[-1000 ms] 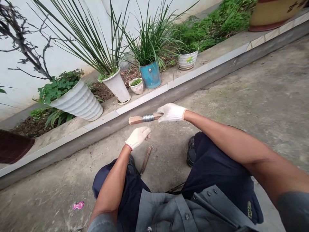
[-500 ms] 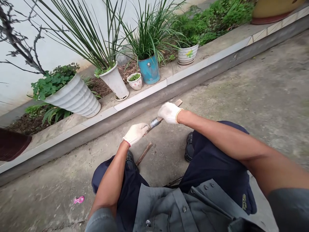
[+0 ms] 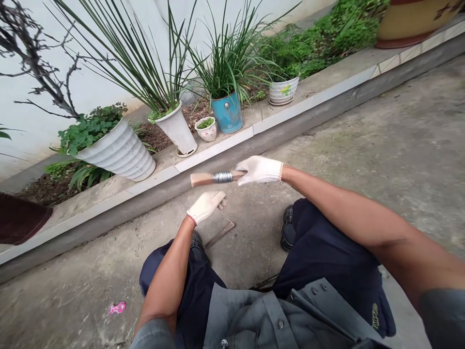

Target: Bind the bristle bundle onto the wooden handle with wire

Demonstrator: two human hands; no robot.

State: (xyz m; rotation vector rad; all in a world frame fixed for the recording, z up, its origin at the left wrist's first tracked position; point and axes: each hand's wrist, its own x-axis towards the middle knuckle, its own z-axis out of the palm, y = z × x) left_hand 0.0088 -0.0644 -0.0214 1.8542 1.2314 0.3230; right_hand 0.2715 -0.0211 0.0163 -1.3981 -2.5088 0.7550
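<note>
In a white knit glove, my right hand (image 3: 260,170) grips one end of a wooden stick (image 3: 200,180) that points left over the concrete. Silver wire (image 3: 221,177) is wound round the stick's middle. My left hand (image 3: 207,206), gloved too, is just below the stick and apart from it, with nothing in it; its fingers reach right, loosely extended. On the ground beneath that hand lies a second wooden piece (image 3: 221,233), near my left shoe (image 3: 197,246). A thin line, perhaps wire, shows at its upper end.
A low tiled kerb (image 3: 214,154) runs across in front of me. Along it stand a ribbed white pot (image 3: 121,152), a tall white pot (image 3: 178,130), a small cup-like pot (image 3: 206,131) and a blue pot (image 3: 227,114). A pink scrap (image 3: 117,308) lies on the concrete.
My left hand has let go of the wire-wrapped stick. My right hand has swung the stick round, so its free end now points left above my left hand.
</note>
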